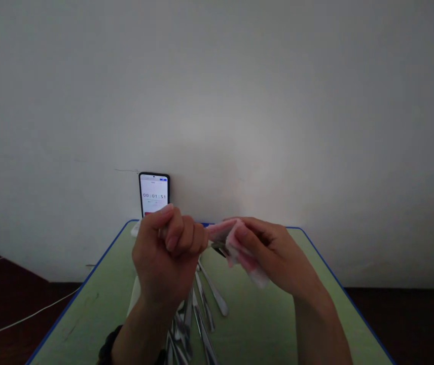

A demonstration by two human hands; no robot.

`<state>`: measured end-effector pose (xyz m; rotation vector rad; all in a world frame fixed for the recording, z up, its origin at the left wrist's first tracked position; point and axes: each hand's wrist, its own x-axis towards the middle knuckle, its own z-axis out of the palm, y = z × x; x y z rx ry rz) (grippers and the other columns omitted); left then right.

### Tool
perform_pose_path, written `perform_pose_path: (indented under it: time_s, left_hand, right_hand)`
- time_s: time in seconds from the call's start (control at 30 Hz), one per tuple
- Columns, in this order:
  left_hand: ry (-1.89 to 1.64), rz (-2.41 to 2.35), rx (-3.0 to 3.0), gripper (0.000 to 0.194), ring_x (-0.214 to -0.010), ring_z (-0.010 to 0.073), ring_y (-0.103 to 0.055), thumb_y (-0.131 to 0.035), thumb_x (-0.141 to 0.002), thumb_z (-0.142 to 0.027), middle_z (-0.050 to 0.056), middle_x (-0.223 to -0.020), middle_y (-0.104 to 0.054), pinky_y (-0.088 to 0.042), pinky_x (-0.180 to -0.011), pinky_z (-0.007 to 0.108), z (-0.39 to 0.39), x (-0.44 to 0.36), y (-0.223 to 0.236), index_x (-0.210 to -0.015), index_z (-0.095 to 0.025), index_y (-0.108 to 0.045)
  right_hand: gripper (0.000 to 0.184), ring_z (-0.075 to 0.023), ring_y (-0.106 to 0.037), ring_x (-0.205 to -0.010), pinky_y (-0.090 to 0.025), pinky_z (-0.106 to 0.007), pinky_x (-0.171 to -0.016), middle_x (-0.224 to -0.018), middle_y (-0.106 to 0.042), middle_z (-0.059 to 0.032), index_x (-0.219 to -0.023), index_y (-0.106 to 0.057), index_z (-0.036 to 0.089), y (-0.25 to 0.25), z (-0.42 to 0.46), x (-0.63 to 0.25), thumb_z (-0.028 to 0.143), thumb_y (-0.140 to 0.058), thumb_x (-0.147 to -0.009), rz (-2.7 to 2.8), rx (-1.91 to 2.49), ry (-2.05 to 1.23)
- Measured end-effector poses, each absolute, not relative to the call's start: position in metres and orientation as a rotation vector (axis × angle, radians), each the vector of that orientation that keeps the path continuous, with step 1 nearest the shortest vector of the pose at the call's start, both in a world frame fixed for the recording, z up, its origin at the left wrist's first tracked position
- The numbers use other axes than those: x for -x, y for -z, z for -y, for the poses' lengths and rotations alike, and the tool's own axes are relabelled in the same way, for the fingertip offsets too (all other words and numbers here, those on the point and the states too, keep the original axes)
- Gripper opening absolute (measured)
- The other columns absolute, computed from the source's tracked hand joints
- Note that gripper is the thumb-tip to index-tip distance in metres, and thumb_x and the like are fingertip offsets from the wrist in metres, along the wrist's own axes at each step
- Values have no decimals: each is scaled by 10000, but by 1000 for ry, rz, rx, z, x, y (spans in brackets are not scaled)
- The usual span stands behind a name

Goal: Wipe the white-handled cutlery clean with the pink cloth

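My left hand [171, 248] is closed in a fist around one end of a piece of metal cutlery [219, 246]. Only a short dark, shiny stretch of it shows between my hands, so I cannot tell whether it is a spoon, fork or knife. On the right, my right hand [274, 248] pinches a pink and white cloth [240, 248] folded about the other end. Both hands are raised above the table. Below them, partly behind my left forearm, several pieces of silver cutlery [205, 304] lie in a loose pile, handles pointing various ways.
A phone [154, 192] showing a running timer leans upright against the pale wall [278, 126]. The light green table [262, 324] has a blue edge. Something white [135, 229] shows partly behind my left hand. A white cable [27, 318] runs at the left.
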<state>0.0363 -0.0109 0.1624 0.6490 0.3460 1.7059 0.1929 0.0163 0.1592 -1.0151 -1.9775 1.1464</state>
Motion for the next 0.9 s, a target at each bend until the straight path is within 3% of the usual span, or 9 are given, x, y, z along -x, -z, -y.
perform_pose_path:
  time_s: [0.17,0.43,0.57,0.73,0.9]
  left_hand:
    - [-1768,-345,-612,389,-358,82,-131,-355,-797,-223,-54,-378,-121,-246,-394,250,10,-32,-162,-454,-172,-179]
    - [-1788,-321,-564,375,-357,86,-109,-332,-794,-223,-53,-379,-99,-228,-385,256,10,-34,-161,-460,-173,-170]
    - [-1796,-313,-546,377,-362,88,-124,-321,-807,-220,-52,-382,-100,-246,-392,252,11,-37,-163,-463,-174,-172]
    - [-1866,-321,-534,379,-365,88,-150,-317,-821,-219,-50,-382,-106,-271,-408,248,13,-39,-165,-471,-172,-182]
    - [-1905,-331,-482,376,-360,85,-141,-304,-835,-219,-52,-390,-122,-240,-394,245,10,-40,-164,-479,-171,-192]
  right_hand:
    - [374,-135,-593,-830,-439,-238,-749,-892,-670,-1,-1115,-614,247,-157,-17,-197,381,-328,-915,2132,939,-1119]
    - [368,-118,-568,-733,-428,-211,-662,-858,-675,5,-1160,-591,210,-149,-22,-192,385,-431,-878,2241,905,-1077]
    - [357,-138,-602,-762,-449,-227,-665,-908,-694,8,-1105,-632,215,-145,-24,-191,407,-471,-851,2139,963,-1075]
    - [295,-144,-637,-705,-472,-216,-596,-820,-712,-8,-952,-689,202,-146,-20,-185,412,-576,-778,1933,1081,-955]
    - [252,-157,-655,-740,-497,-223,-617,-815,-707,-33,-879,-652,185,-151,-17,-183,384,-644,-725,1768,1090,-796]
